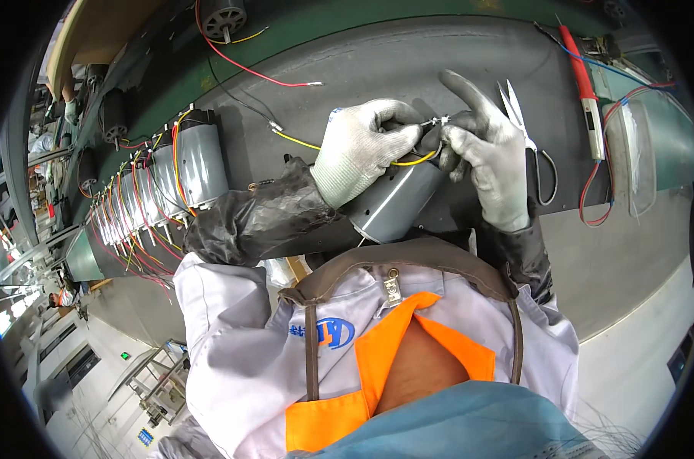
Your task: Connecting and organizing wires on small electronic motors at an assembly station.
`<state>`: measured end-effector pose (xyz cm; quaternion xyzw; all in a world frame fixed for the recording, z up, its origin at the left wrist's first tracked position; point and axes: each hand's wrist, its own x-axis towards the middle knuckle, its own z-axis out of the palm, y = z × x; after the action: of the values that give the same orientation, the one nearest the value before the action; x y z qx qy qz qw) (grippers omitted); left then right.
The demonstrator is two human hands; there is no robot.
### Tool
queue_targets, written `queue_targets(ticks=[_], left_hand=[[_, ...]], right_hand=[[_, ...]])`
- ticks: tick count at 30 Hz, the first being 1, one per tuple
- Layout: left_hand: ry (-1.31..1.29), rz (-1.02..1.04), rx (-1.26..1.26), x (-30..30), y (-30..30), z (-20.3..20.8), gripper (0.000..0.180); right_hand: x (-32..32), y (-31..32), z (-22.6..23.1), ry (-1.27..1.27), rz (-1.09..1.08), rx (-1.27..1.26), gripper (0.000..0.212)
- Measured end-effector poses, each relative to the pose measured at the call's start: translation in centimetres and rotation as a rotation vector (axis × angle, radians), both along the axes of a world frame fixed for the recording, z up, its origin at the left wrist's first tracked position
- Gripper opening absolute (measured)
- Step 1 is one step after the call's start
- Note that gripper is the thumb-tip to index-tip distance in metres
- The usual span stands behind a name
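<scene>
At the middle of it all, the left hand (362,147), gloved in white, has thumb and forefinger closed together at one side of a small white connector (442,120), seemingly pinching its lead. The right hand (490,149), also gloved, with greyish fingers, comes at that connector from the other side: one finger points up and away, the rest curl in near the thumb. From here I can't tell whether those fingertips actually grip anything.

A yellow wire (414,161) runs beneath the left hand and bends up toward the right fingers. Just below the hands, a grey motor (396,205) lies tilted in front of the person's apron, its upper end covered by the gloves.

To the right of the right hand, near it, scissors (520,121) lie on the dark worktop (431,53), blades slightly parted and pointing away from the person. Farther right is a red-and-white pen-shaped tool (581,76), beside a clear plastic tray (640,157).

Over on the left, a row of grey motors (201,162) stands close together, trailing red, yellow and black leads. Beyond the hands, a red wire (247,69) stretches across the worktop, and a dark motor (226,17) sits at the far edge of view.
</scene>
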<state>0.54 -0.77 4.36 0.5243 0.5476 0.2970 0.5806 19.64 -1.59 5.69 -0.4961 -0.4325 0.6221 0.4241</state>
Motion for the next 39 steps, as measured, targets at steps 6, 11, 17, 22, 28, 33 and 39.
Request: queue_targets(ticks=[6,11,17,22,28,33,39], left_hand=[[-0.021,-0.045,0.057,2.0,0.4,0.3,0.021],[0.207,-0.133,0.403,2.7,0.3,-0.2,0.021],[0.207,0.019,0.502,2.6,-1.8,-0.8,0.024],[0.082,0.114,0.399,2.7,-2.2,-1.5,0.025],[0.264,0.012,0.581,2.7,-1.8,-0.9,0.018],[0.427,-0.071,0.811,2.6,-1.5,-2.1,0.013],[0.435,-0.235,0.83,1.6,-0.4,-1.9,0.01]], right_hand=[[2.7,2.0,0.4,-0.103,0.311,-0.136,0.047],[1.9,0.0,0.7,-0.13,0.123,-0.156,0.036],[3.1,-1.2,-1.5,-0.517,-0.005,0.284,0.021],[5.5,1.1,-4.9,-0.395,-0.167,0.15,0.013],[4.4,4.4,-7.1,-0.386,-0.157,0.023,0.013],[3.7,4.0,-6.5,-0.075,-0.225,0.034,0.02],[2.9,2.5,-1.8,0.458,-0.037,-0.092,0.028]])
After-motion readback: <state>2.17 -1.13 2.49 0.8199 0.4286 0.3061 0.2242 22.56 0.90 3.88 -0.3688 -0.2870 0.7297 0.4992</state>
